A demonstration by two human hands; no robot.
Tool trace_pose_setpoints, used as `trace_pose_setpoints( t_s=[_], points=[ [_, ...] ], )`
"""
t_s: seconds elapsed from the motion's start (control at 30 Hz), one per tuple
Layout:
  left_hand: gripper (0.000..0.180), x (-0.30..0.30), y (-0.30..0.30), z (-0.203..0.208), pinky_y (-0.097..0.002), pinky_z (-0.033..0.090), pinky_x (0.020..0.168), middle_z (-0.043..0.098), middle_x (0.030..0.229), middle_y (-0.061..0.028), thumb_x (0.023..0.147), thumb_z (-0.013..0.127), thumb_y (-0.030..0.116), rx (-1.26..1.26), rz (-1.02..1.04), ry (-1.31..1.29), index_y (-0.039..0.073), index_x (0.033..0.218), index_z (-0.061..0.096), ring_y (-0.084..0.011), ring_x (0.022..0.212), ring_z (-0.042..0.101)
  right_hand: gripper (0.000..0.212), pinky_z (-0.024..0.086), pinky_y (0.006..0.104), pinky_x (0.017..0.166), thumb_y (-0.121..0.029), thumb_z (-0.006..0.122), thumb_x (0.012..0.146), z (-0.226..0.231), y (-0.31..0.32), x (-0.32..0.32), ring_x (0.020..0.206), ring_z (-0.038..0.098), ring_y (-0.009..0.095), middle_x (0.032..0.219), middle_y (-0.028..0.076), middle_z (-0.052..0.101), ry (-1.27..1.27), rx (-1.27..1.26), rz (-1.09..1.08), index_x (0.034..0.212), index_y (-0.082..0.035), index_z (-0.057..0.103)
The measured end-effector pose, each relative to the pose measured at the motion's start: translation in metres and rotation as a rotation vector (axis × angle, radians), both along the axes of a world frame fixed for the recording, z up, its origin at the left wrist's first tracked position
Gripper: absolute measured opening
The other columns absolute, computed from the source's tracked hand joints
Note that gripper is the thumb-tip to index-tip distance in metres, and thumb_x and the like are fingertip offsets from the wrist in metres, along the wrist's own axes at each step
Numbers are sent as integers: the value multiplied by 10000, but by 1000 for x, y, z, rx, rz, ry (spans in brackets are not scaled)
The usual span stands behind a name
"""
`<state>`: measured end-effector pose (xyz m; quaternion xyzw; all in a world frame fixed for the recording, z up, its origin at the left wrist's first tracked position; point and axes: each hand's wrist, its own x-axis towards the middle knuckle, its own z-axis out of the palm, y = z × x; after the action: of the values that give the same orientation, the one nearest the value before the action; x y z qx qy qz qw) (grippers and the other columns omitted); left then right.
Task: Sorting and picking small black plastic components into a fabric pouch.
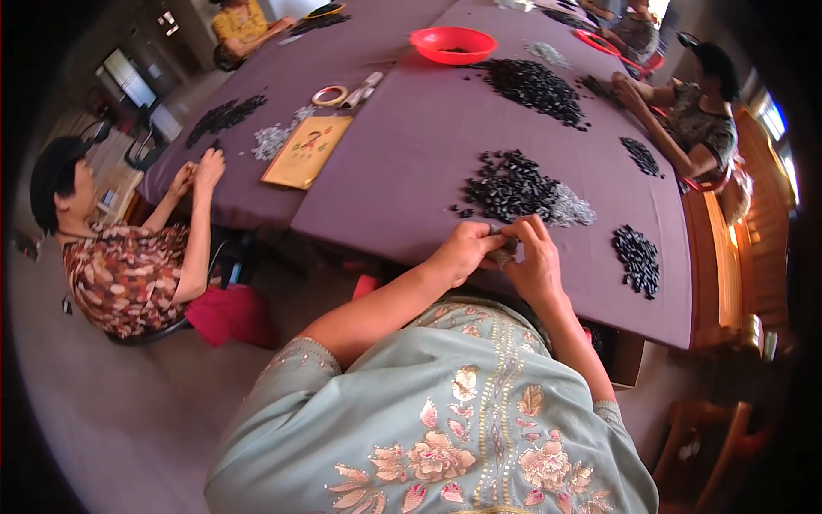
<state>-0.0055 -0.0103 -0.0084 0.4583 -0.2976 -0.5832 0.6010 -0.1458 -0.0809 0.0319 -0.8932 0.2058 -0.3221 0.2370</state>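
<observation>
The left hand point(467, 254) and right hand point(536, 264) are pinching a small dark piece point(496, 230) between them; the black pile point(511, 184) is lying just beyond their grip, clear pieces point(572, 208) sitting rightward.

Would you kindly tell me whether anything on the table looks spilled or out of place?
Mostly no: just a few black pieces lie loose beyond the left hand, apart from the nearby black pile, so they look slightly strayed.

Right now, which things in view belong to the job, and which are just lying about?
Likely part of the job:
small item between left hand and right hand, too unclear to name
nearest black pieces
pale pieces beside them

Probably just lying about:
yellow booklet
tape roll
</observation>
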Motion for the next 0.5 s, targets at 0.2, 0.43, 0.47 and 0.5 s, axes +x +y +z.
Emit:
trace_pose_setpoints(
  t_s=[0.2,0.43,0.47,0.5],
  points=[
    [208,1,-2,-4,-306,568,772,683,943,-54,970,586,206,-52,-11,-47,19,1006,670,-137,853,665,576,500,413,856,-6,671,604,-2,-2,-3,1025,568,342,1083,143,582,192,-212,35,1174,-9,590],
    [238,7,0,-1,-291,560,775,679,925,-38,972,593,237,-54,-102,-102,16,980,680,-119,852,654,521,512,407,804,-16,674,615,-6,-4,-2,967,587,335,1018,131,590,162,-236,66,1132,-11,602],
    [238,6,1,0,-291,560,775,679,925,-38,972,593,237,-53,-103,-101,16,980,680,-119,852,654,498,512,410,795,-20,671,624,-7,-5,-2,951,590,339,1003,133,589,127,-218,77,1117,-11,604],
    [238,6,1,1,-291,561,775,677,925,-38,973,590,234,-42,-107,-103,13,986,678,-119,857,653,475,511,413,786,-23,669,632,-8,-6,-2,935,593,344,988,135,588,90,-200,88,1103,-12,605]
  ],
)
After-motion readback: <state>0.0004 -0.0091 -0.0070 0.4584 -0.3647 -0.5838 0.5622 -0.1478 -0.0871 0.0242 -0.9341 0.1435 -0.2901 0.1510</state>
